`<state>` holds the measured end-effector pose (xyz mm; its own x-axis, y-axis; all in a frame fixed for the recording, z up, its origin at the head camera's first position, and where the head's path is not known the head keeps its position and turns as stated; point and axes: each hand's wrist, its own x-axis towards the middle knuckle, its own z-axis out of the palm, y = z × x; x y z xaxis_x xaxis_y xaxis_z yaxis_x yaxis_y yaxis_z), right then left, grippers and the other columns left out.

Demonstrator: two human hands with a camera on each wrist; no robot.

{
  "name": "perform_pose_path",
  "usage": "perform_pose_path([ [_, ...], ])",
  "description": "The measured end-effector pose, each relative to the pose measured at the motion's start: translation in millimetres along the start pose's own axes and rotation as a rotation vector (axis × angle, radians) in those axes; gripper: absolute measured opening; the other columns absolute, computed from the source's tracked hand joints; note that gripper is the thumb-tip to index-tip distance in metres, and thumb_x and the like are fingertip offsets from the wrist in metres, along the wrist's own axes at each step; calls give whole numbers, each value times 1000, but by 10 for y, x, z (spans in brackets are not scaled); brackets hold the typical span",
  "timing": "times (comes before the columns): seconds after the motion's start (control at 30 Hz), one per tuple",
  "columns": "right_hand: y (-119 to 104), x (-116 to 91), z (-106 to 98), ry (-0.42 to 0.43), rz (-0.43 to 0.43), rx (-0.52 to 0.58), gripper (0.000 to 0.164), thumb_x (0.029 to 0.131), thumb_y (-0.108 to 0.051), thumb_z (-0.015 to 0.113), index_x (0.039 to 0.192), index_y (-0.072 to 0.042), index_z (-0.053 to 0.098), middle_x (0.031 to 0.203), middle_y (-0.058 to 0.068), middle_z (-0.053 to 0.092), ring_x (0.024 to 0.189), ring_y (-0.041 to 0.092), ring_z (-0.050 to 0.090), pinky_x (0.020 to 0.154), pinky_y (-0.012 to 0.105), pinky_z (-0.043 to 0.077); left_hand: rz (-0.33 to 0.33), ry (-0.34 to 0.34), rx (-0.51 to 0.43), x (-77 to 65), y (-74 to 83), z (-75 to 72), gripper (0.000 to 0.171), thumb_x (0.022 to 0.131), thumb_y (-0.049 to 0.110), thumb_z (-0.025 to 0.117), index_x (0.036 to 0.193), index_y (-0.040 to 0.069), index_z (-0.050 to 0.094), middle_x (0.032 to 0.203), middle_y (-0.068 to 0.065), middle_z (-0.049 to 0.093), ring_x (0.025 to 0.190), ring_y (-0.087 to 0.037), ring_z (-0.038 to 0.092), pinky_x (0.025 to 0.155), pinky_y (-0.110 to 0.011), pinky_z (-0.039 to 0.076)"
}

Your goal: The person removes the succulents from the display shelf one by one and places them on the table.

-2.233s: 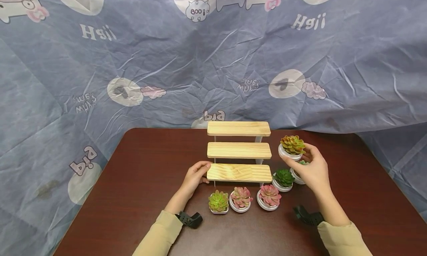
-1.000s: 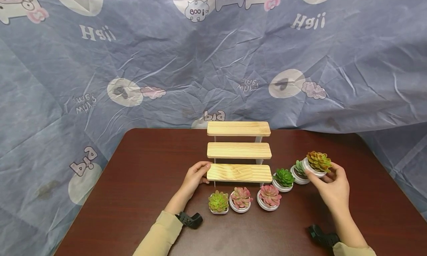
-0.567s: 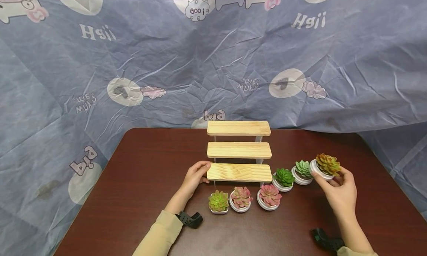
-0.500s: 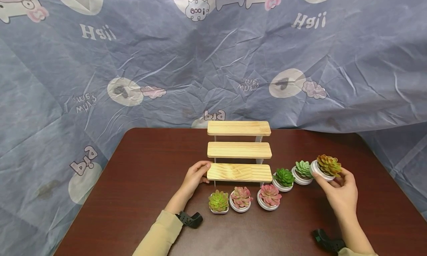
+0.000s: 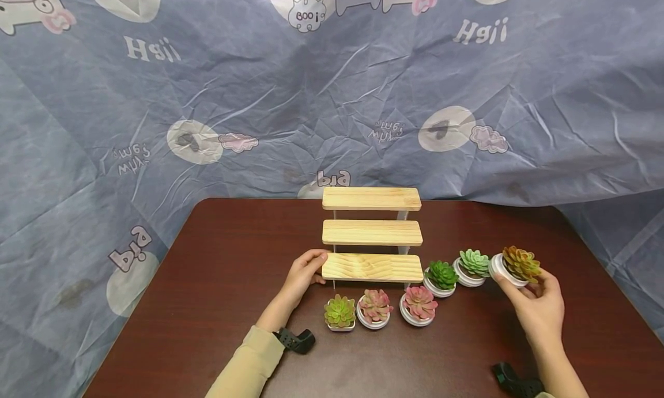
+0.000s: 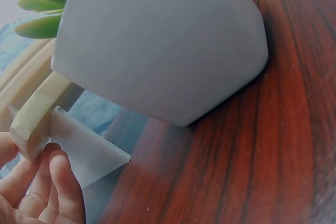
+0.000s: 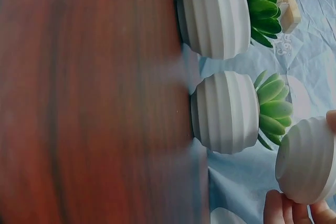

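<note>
A three-tier display stand with pale wooden shelves (image 5: 372, 232) and clear supports stands mid-table. My left hand (image 5: 302, 276) grips the left end of its lowest shelf (image 5: 372, 268); in the left wrist view the fingers (image 6: 65, 182) curl under the shelf end beside a clear support (image 6: 86, 148). My right hand (image 5: 539, 306) holds an orange-green potted succulent (image 5: 520, 264) by its white ribbed pot (image 7: 305, 161), tilted and raised off the table. Left of it stand a pale green potted succulent (image 5: 473, 264) and a dark green one (image 5: 441, 277).
In front of the stand are a yellow-green succulent in a square white pot (image 5: 339, 313) and two pink ones, a left one (image 5: 374, 307) and a right one (image 5: 419, 304). The brown table (image 5: 249, 237) backs onto a hanging blue printed cloth (image 5: 290, 98).
My right hand has carried the orange-green potted succulent from beside the stand to the right and toward me, past the pale green one. My left hand has stayed on the shelf.
</note>
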<state>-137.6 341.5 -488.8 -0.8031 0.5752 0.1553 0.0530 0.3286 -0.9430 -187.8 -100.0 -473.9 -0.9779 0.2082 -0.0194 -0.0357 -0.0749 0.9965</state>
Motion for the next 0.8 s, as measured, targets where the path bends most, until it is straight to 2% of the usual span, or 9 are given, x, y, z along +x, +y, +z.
perform_pose_path([
  [0.2,36,3,-40,14,22,55,69,72,-10,82,131,-13,45,111,-6,49,83,-7,58,65,5,46,-2,0,0,-3,7,-2,31,99,16,51,120,-5,56,94,-2,60,69,-15,54,60,-28,51],
  [0.43,55,-36,-85,-14,39,-17,70,74,-14,81,132,-14,43,108,-10,49,80,-11,57,64,5,46,-8,-2,-6,-5,6,-4,32,99,17,51,121,-6,56,92,-3,60,71,-16,55,59,-27,51],
  [0.53,-53,-101,-95,-18,65,-42,69,75,-15,81,132,-15,42,107,-12,48,77,-13,56,63,5,46,-10,0,-8,-6,6,-4,31,98,17,51,120,-5,57,91,-3,60,71,-16,55,59,-27,51],
  [0.67,-250,-225,-100,-29,106,-81,68,77,-16,79,132,-10,41,105,-10,47,74,-15,53,62,4,44,-7,0,-8,-9,6,-4,31,98,16,51,120,-5,57,93,-2,60,70,-17,55,59,-27,51],
  [0.8,-286,-260,-109,-29,138,-120,71,76,-17,79,133,-4,40,105,-7,48,71,-17,50,61,3,43,-3,-3,-9,-10,2,-4,31,99,16,51,120,-6,56,94,-3,60,70,-16,54,59,-27,51],
])
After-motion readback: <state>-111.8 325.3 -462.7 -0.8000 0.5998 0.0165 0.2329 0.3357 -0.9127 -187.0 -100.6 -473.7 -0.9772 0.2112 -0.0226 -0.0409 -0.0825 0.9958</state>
